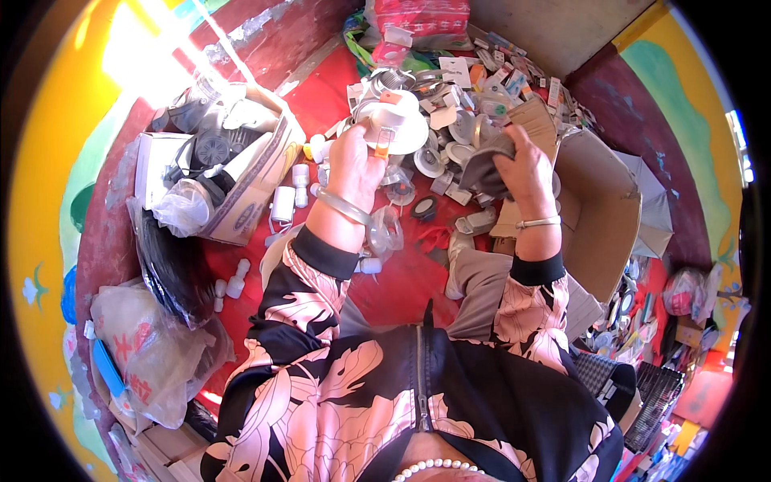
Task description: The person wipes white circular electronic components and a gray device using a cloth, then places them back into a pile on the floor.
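My left hand point(358, 165) is closed on the edge of a white round downlight point(408, 135), held above the pile. A small clear piece with an orange part point(385, 141) shows at my fingertips; I cannot tell if it belongs to the light. My right hand point(527, 167) grips a crumpled grey cloth point(487, 169), apart from the light. Beneath and beyond both hands spreads a heap of round light fittings point(462, 128), mostly white and silver. A dark oval piece point(424, 209) lies on the red floor covering point(393, 281) between my forearms.
On the left stands a cardboard box point(249, 193) filled with dark and white fittings. An open cardboard box point(598, 201) is beside my right arm. Small boxed items point(522, 80) pile up at the far right. White bulb-like pieces point(283, 204) and plastic bags point(152, 345) lie leftward.
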`<action>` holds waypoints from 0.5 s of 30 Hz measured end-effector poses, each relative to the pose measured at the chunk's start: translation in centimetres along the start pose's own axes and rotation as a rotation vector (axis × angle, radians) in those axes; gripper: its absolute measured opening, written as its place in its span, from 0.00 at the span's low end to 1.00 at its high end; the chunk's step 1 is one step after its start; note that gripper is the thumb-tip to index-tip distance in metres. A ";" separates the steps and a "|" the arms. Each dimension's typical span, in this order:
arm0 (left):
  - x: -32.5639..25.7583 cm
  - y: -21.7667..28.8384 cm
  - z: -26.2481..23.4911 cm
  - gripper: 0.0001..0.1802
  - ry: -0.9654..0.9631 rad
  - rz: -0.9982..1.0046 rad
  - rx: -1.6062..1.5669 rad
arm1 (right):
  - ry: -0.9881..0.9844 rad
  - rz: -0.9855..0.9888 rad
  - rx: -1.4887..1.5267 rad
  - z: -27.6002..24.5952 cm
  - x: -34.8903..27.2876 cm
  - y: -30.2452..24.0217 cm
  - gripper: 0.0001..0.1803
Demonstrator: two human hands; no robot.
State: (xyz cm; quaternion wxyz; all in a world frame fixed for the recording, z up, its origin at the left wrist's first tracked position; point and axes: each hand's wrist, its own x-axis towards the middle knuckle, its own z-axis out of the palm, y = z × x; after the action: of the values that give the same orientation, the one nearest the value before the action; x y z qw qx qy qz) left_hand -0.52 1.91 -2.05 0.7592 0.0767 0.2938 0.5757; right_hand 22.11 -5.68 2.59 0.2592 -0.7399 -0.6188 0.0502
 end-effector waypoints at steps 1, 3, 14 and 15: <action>0.1 0.1 0.0 0.14 -0.005 -0.002 -0.010 | -0.056 -0.005 -0.098 0.7 -0.2 0.6 0.16; 0.2 0.3 0.0 0.15 0.009 0.014 -0.010 | -0.149 -0.012 -0.159 1.1 -0.3 0.9 0.16; -0.1 0.5 0.4 0.16 -0.055 0.236 0.026 | -0.664 0.208 0.469 0.5 0.4 1.5 0.14; -0.1 0.5 0.4 0.16 -0.079 0.217 0.027 | -0.698 0.301 0.595 0.3 0.3 1.4 0.15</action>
State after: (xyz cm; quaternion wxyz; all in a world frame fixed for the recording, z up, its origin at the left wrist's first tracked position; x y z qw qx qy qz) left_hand -0.71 2.09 -1.46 0.7022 0.1410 0.2615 0.6470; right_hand 23.34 -5.44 1.77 0.2261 -0.6540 -0.5137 0.5073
